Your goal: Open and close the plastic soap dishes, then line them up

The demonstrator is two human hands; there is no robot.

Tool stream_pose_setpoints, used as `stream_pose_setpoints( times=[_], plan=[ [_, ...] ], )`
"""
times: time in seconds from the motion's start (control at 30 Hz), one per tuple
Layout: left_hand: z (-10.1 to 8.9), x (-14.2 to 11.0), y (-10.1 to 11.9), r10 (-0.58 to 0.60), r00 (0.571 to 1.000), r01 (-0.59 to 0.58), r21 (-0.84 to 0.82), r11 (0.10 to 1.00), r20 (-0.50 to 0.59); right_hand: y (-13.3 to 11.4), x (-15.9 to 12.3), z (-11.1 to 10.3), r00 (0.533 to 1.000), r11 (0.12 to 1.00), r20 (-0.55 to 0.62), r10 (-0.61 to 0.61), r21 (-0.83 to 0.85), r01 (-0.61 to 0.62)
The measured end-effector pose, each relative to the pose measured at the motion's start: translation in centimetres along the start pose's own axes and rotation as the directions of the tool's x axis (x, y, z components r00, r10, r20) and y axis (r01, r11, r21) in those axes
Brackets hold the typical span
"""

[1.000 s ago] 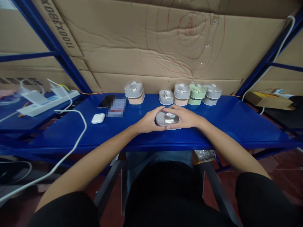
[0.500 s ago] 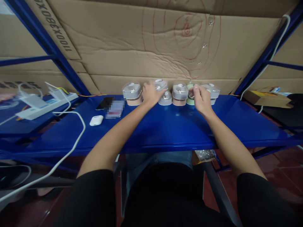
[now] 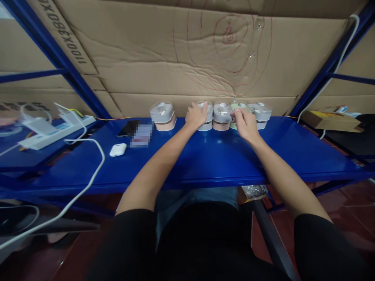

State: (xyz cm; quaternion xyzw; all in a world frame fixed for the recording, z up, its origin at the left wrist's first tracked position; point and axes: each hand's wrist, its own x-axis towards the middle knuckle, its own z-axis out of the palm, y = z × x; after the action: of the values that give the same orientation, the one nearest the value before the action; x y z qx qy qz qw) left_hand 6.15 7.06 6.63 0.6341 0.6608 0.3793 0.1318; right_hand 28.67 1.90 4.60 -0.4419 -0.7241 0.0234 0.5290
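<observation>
A row of small stacked containers with clear lids stands along the back of the blue shelf. My left hand (image 3: 195, 116) is closed around the upper part of a grey container (image 3: 208, 111), which sits on another grey one (image 3: 205, 126). Fingers bent, my right hand (image 3: 246, 123) is at the front of a green container (image 3: 239, 105) and hides most of it; the fingertips reach its left side. Between my hands stands a grey container on a pink base (image 3: 222, 114). Another grey-and-pink stack (image 3: 162, 113) is at the left end, and a grey stack (image 3: 262, 113) at the right end.
On the blue shelf (image 3: 222, 156), a white earbud case (image 3: 118, 150), a dark phone (image 3: 129, 128) and a blurred-out item (image 3: 141, 136) lie at left. A power strip (image 3: 55, 134) with white cables is farther left. Cardboard (image 3: 140, 47) walls the back.
My left hand has moved right with the upper grey container, which now sits on the lower grey one. The right hand has shifted slightly left, and more of the green lid shows.
</observation>
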Motion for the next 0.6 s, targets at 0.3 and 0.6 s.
stream_pose_setpoints(
  times=[0.3,0.6],
  plan=[
    [-12.8,0.0,-11.5,0.246,0.879,-0.191,0.171,0.966,-0.408,-0.2,-0.2,0.1,1.0,1.0,0.003,0.001,0.005,-0.001],
    [-15.3,1.5,-19.9,0.092,0.996,-0.083,0.327,0.942,-0.012,-0.1,-0.3,0.1,0.999,0.999,0.019,0.042,0.03,-0.042]
  ],
)
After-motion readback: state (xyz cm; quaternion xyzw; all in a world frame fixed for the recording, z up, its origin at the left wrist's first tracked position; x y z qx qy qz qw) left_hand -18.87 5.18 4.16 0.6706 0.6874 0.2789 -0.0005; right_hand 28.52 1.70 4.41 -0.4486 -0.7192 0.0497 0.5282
